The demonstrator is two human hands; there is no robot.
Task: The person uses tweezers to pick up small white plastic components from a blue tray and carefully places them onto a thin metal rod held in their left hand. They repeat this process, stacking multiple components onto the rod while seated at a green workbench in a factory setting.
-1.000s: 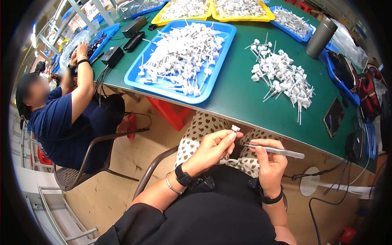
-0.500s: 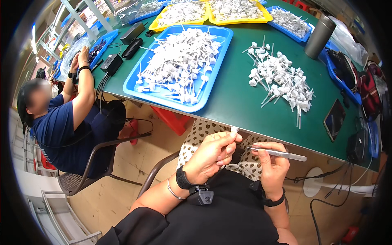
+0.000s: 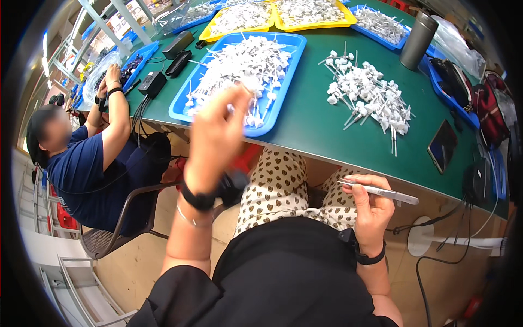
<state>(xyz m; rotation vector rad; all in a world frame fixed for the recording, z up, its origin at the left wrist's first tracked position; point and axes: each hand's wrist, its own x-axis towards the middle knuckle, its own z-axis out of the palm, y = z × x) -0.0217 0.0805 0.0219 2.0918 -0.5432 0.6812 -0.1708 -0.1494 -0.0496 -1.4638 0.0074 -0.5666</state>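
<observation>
My left hand point(image 3: 218, 131) is raised over the near edge of a blue tray point(image 3: 296, 54), smeared by motion. Whether its fingers hold anything does not show. The tray carries a heap of small white plastic parts with thin stems point(image 3: 245, 62). In my right hand point(image 3: 373, 211), held low in front of the table edge, a pair of metal tweezers point(image 3: 391, 193) is gripped, its tips pointing left. A loose pile of similar white stemmed parts point(image 3: 373, 98) lies on the green table point(image 3: 310, 122), right of the tray.
Two yellow trays point(image 3: 313, 24) of white parts stand at the back, beside another blue tray point(image 3: 400, 44). To the right are a grey metal flask point(image 3: 418, 42) and a phone point(image 3: 443, 144). Black adapters point(image 3: 152, 84) lie left. A co-worker point(image 3: 81, 163) sits at the left.
My left hand has moved up and forward from before the table edge to over the blue tray; the small white piece at its fingertips no longer shows. My right hand, with the tweezers, shifted slightly right.
</observation>
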